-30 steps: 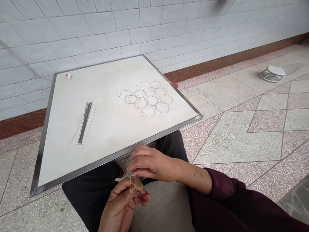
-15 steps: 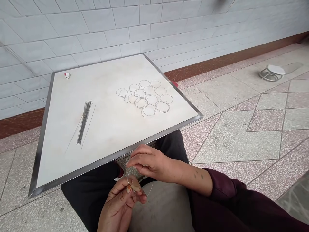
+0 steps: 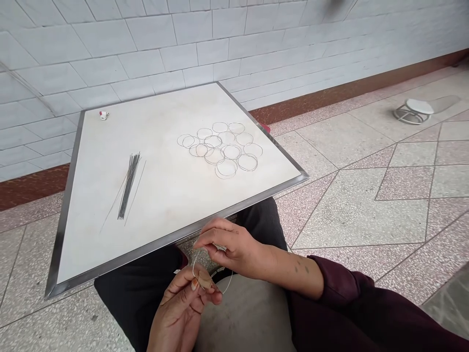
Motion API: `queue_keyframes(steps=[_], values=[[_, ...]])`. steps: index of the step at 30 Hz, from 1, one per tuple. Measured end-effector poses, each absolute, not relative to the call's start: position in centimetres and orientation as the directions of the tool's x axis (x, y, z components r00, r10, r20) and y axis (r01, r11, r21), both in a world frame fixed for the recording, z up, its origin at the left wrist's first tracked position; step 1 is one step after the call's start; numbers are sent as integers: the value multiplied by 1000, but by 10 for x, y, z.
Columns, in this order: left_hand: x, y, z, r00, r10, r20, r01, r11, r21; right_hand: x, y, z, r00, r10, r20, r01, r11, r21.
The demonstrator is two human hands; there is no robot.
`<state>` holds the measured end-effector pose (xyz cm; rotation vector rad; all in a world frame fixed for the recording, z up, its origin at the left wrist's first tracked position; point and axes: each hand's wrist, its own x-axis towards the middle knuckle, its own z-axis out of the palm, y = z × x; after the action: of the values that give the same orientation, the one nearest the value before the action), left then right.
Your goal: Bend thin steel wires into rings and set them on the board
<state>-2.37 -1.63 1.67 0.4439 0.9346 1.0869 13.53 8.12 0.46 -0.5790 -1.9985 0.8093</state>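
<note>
A white tiled wall (image 3: 154, 39) stood beyond the hands, with a brown band (image 3: 330, 90) along its foot. The speckled floor (image 3: 348, 210) spread out to the right of the hands, pink in some parts and pale in others. Just ahead of both hands was the white surface (image 3: 164, 186), edged in metal, its near edge close to the right knuckles. Far off beyond the right hand, a low stool (image 3: 414, 111) stood on the floor.

The person's right hand (image 3: 232, 249) was above and ahead of the left, palm down, fingers curled and nearly closed, the fingertips pinching a thin wire. The left hand (image 3: 179, 308), below it, was palm up, with the thumb pressed to a finger on the same wire. That curved wire (image 3: 193, 268) was between the two hands over the lap, bowed out on both sides of the left fingertips.

Ahead of the right hand, a cluster of wire rings (image 3: 222, 142) lay overlapping on the surface. Ahead of the left hand lay a bundle of straight wires (image 3: 128, 188), with a few loose beside it. Farther past that was a small white thing (image 3: 104, 116) with a red part. A tan piece (image 3: 205, 279) sat at the left fingers.
</note>
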Motion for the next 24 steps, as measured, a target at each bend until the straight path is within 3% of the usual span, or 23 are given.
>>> queue_keyframes(steps=[6,13,24], values=[[-22,-20,18,114,921,-373,-568,368,736,131,76,-1,-432,713,553,152,662,-734],[-21,-23,20,114,937,-330,-523,339,782,131,72,3,-406,723,559,88,640,-764],[-17,-23,24,104,944,-314,-507,321,799,130,69,6,-434,710,555,130,659,-741]])
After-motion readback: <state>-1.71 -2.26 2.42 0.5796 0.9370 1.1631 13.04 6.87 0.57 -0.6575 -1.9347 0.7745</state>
